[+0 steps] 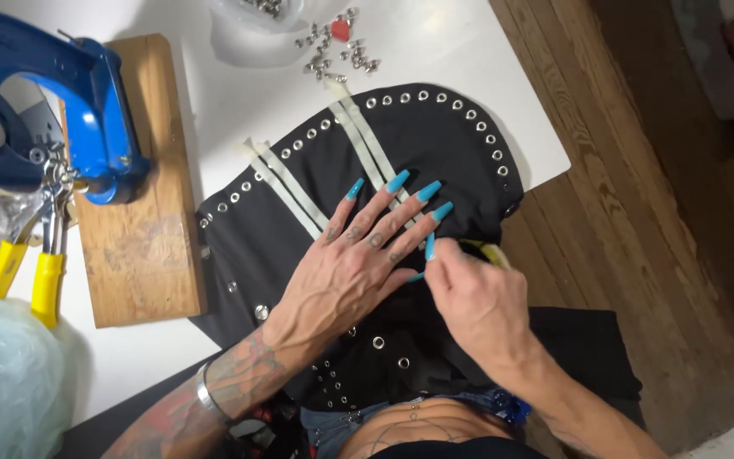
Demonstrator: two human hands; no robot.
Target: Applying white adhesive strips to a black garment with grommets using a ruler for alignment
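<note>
A black fabric piece [443, 144] studded with metal eyelets along its edges lies on the white table [239, 93]. Pale tape strips [286, 183] cross it in two pairs. My left hand [358, 263], with long blue nails, lies flat and spread on the fabric's middle, fingertips on one tape pair. My right hand [473, 302] is closed at the fabric's right edge, pinching a yellowish strip [490, 252] beside the left thumb.
A blue hand press [61, 110] sits on a wooden board [142, 229] at the left. Yellow-handled pliers [36, 263] lie beside it. Loose metal eyelets [333, 47] and a clear bag lie at the table's far edge. Wooden floor runs along the right.
</note>
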